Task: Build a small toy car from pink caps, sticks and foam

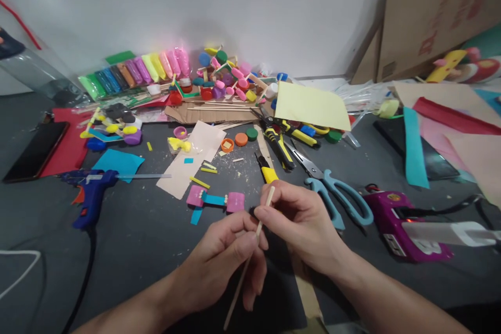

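Note:
A thin wooden stick (239, 288) slants up through both hands above the front of the table. My left hand (230, 255) pinches it around its middle. Close to the stick's upper end, my right hand (299, 219) grips it between thumb and fingers. A small dark bit (252, 212) shows by the right fingertips; I cannot make out what it is. Just beyond the hands lies a small piece with pink ends and a blue strip (214, 200). A yellow cutter knife (269, 174) rests behind my right hand.
A blue glue gun (94, 188) lies at the left with its cord running forward. Blue-handled scissors (332, 193), pliers (279, 143) and a purple power box (403, 219) are on the right. Clay packets (136, 70), bottle caps (240, 139) and a cardboard sheet (438, 21) stand farther back.

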`<action>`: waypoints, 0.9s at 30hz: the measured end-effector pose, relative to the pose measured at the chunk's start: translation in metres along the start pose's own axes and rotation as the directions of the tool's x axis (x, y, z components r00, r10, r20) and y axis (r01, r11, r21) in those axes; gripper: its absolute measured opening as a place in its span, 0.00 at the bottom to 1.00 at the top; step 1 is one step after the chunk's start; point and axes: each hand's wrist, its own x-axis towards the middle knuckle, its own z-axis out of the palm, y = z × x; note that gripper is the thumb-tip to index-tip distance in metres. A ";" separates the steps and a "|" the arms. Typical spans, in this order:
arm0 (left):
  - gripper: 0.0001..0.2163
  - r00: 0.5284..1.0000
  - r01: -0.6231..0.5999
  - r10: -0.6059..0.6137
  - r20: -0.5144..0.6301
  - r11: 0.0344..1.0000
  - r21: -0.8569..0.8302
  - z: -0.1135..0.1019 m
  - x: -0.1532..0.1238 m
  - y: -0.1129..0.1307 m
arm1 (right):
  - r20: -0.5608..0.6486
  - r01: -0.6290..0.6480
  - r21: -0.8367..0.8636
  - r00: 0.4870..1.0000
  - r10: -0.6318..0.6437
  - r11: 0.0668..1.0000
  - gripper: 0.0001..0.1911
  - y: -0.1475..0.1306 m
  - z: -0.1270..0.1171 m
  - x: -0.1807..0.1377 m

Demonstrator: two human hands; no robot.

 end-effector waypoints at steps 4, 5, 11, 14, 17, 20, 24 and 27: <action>0.13 0.998 0.012 -0.008 0.058 0.998 -0.060 -0.004 0.001 -0.002 | -0.041 0.089 -0.021 0.995 -0.090 0.996 0.16 0.000 -0.001 0.001; 0.12 0.997 0.020 -0.014 0.079 0.997 -0.071 -0.005 0.001 -0.002 | -0.038 0.106 -0.020 0.994 -0.107 0.994 0.16 0.000 -0.001 0.001; 0.11 0.994 0.033 -0.022 0.106 0.995 -0.098 -0.009 0.001 -0.003 | 0.010 0.161 -0.016 0.987 -0.160 0.987 0.16 0.002 -0.002 -0.003; 0.12 0.995 0.023 -0.013 0.099 0.995 -0.096 -0.010 0.000 -0.004 | 0.034 0.207 -0.074 0.978 -0.205 0.975 0.15 0.002 -0.004 -0.005; 0.13 0.992 0.008 0.005 0.123 0.995 -0.100 -0.010 0.000 -0.005 | 0.047 0.251 -0.104 0.968 -0.248 0.962 0.15 0.002 -0.004 -0.006; 0.13 0.989 -0.002 0.020 0.149 0.993 -0.116 -0.011 0.000 -0.006 | 0.048 0.290 -0.110 0.957 -0.286 0.951 0.17 0.003 -0.004 -0.006; 0.12 0.986 -0.006 0.027 0.165 0.992 -0.129 -0.013 0.001 -0.008 | 0.058 0.304 -0.111 0.952 -0.299 0.946 0.17 0.002 -0.004 -0.005; 0.11 0.983 -0.005 0.032 0.180 0.989 -0.146 -0.013 0.001 -0.007 | 0.061 0.273 -0.090 0.961 -0.268 0.958 0.17 -0.002 -0.004 -0.004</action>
